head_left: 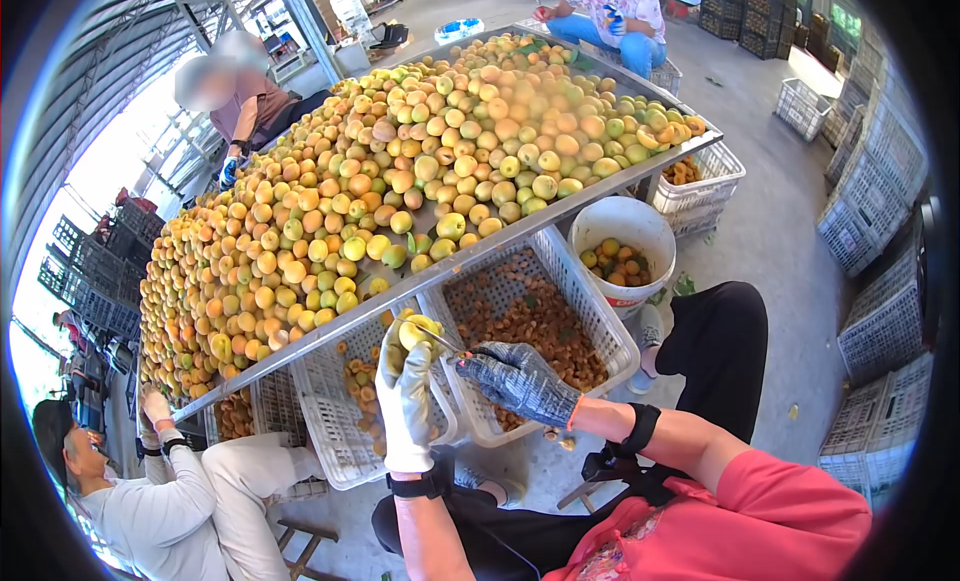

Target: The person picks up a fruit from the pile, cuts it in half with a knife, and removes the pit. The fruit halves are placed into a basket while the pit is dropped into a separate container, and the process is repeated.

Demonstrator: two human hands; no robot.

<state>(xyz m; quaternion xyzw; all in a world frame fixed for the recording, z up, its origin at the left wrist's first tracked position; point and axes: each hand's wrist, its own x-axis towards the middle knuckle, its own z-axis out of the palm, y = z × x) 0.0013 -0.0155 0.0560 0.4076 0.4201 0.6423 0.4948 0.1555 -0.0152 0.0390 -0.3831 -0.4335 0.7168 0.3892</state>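
Below table edge, over baskets: left hand (white glove), fingers closed round apricot, held above mesh, so cuttings likely drop straight in. Right hand, grey glove, curled on thin blade touching fruit. Right basket: thick layer of brown pits. Left basket: few yellow pieces, mostly bare. Bucket near knee: handful of whole fruit. Fruit heap on table, within reach.

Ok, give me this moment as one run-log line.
left hand: holds apricot | right hand: knife at apricot | below: crate of cut fruit | beyond: table heaped with apricots
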